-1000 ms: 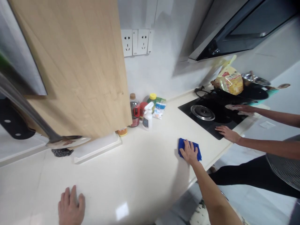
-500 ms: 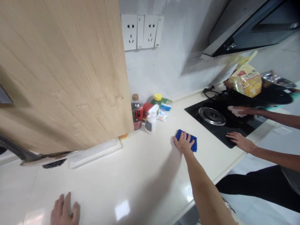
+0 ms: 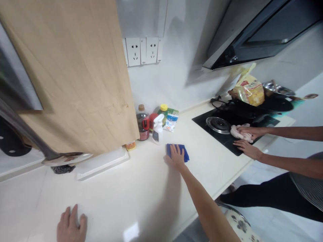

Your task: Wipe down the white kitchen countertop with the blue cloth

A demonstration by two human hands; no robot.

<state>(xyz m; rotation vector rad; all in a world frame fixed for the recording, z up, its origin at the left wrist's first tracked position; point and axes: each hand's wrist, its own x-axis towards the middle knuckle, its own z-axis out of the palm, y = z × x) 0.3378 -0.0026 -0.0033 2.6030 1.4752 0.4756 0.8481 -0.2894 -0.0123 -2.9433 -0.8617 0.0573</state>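
A folded blue cloth [image 3: 186, 153] lies on the white countertop [image 3: 111, 198] under my right hand [image 3: 178, 157]. My right fingers are splayed over the cloth and keep hold of it against the surface. At the lower left, my left hand [image 3: 71, 226] rests on the counter with its fingers apart and nothing in them. Beyond the cloth, near the wall, stand a white spray bottle [image 3: 157, 131], a dark bottle with a red handle [image 3: 142, 125], a yellow-lidded jar [image 3: 163, 110] and a blue-and-white packet [image 3: 171, 122].
At right, a co-worker's hand presses a pale cloth [image 3: 241, 133] on the black cooktop [image 3: 228, 143], beside a round burner [image 3: 218, 125]. A wok [image 3: 280, 105] and yellow bag [image 3: 251, 92] stand behind. Wooden cabinet [image 3: 75, 74] and hanging ladle [image 3: 54, 155] are at left.
My right hand has slid the blue cloth left along the counter. The co-worker's pale cloth has moved nearer the burner. The view has shifted slightly; my left hand stays on the counter.
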